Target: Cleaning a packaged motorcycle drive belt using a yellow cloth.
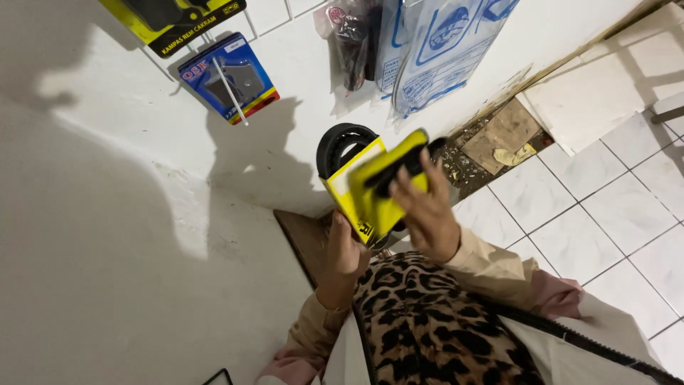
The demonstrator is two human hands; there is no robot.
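Two hands on yellow packs

Both hands grip flat yellow packages [374, 189] before the white wall [142, 235]. Left hand [344, 253] has its fingers clamped underneath; right hand [426, 210] presses fingers on top (black tyre [338, 142] behind).

both hands [427, 214] [345, 249] raised close to white wall [128, 214], yellow packets [377, 185] gripped between them. black tyre [338, 146] wedged just behind packets against wall. hanging blue card pack [228, 75] and clear plastic bags [427, 50] crowd wall above. open room found right, over white tiled floor [591, 214]; rubble patch [491, 142] lies at wall foot.
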